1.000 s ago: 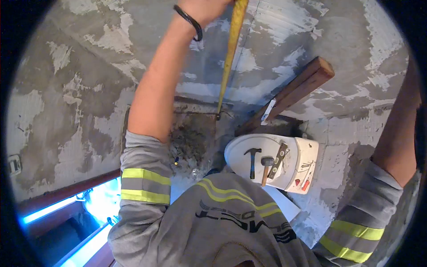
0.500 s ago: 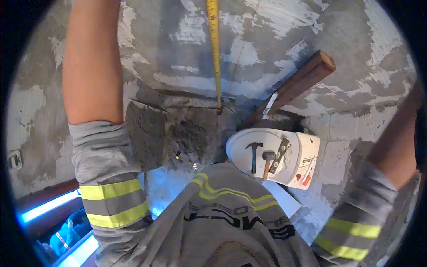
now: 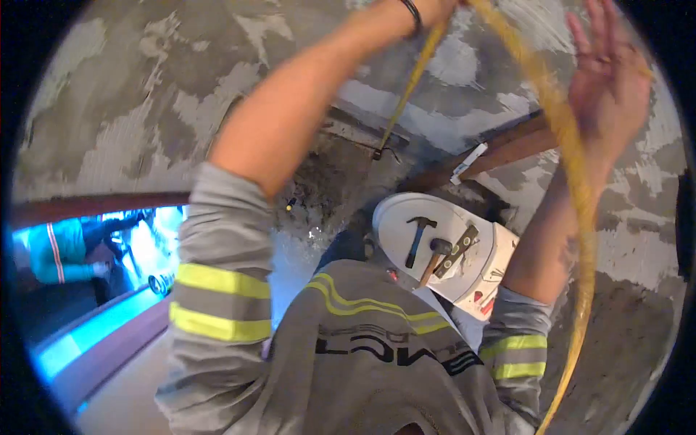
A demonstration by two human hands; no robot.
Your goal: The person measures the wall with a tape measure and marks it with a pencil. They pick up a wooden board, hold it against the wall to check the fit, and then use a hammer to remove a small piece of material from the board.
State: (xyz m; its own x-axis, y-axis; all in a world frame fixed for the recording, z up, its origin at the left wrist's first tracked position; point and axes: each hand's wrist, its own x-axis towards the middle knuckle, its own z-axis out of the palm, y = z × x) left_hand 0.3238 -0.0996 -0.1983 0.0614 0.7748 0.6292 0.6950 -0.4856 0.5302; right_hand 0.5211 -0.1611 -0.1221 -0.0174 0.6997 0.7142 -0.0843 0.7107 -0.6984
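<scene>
The yellow tape measure (image 3: 413, 81) rises from a dark hollow at the wall's foot to my left hand (image 3: 429, 10) at the top edge. There the blade bends sharply in my grip, though my fingertips are partly cut off. From that bend a blurred length loops right and down, passing in front of my right wrist to the bottom edge. My right hand (image 3: 609, 90) is raised at the upper right, fingers stretched upward and apart, with no grip on the blade visible. The tape's case is out of view.
Below, a white toilet (image 3: 395, 214) carries a claw hammer (image 3: 417, 243), a mallet (image 3: 438, 250) and a level (image 3: 458, 252) on its lid. A wooden beam (image 3: 515, 141) leans behind it, with a white strip (image 3: 470, 163) on it. Through an opening at left, another person (image 3: 61, 250) shows.
My view has turned, and both hands have come into view at the top. The tape, a straight upright line before, now bends at my left hand and hangs in a loop on the right.
</scene>
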